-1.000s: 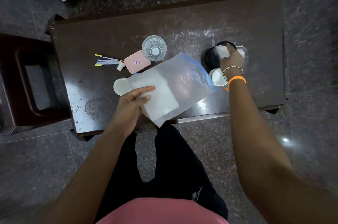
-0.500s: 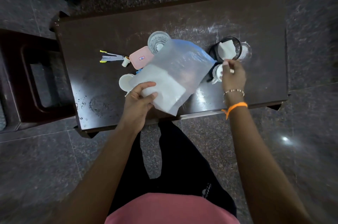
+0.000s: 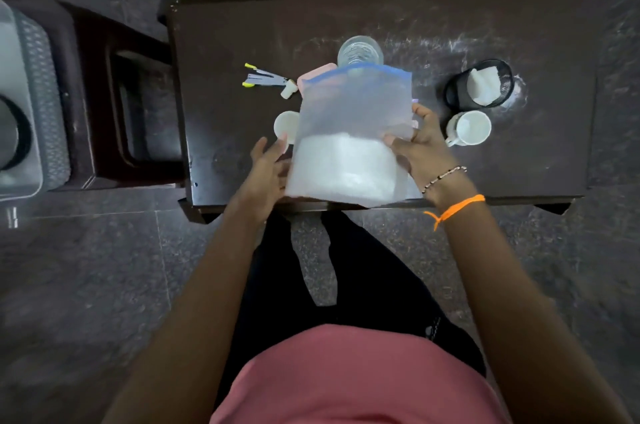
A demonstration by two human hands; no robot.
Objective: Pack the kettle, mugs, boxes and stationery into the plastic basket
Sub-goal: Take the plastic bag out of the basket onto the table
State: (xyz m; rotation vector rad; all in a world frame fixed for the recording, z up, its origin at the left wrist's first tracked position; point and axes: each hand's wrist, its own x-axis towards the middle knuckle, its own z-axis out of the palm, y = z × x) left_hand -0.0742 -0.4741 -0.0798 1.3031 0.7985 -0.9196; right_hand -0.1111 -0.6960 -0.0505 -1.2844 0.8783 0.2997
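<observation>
A clear zip bag (image 3: 353, 132) with a blue seal and a white pack inside stands tilted over the table's near edge. My right hand (image 3: 420, 146) pinches its right edge. My left hand (image 3: 268, 164) lies against its lower left edge, fingers spread. A white mug (image 3: 469, 128) and a black mesh holder (image 3: 479, 87) with white paper stand to the right. A small white cup (image 3: 285, 125), a pink box (image 3: 313, 80), a stapler (image 3: 265, 79) and a glass (image 3: 360, 51) sit around the bag. The grey plastic basket (image 3: 45, 94) is at far left, with a dark round object inside.
The dark wooden table (image 3: 485, 25) stands in front of me on a stone tile floor. A dark stool (image 3: 121, 101) sits between the table and the basket. A small white piece (image 3: 288, 91) lies beside the stapler.
My right hand left the mug and took the bag's right edge. The bag turned upright and my left hand's fingers spread. The view shifted, bringing the basket in.
</observation>
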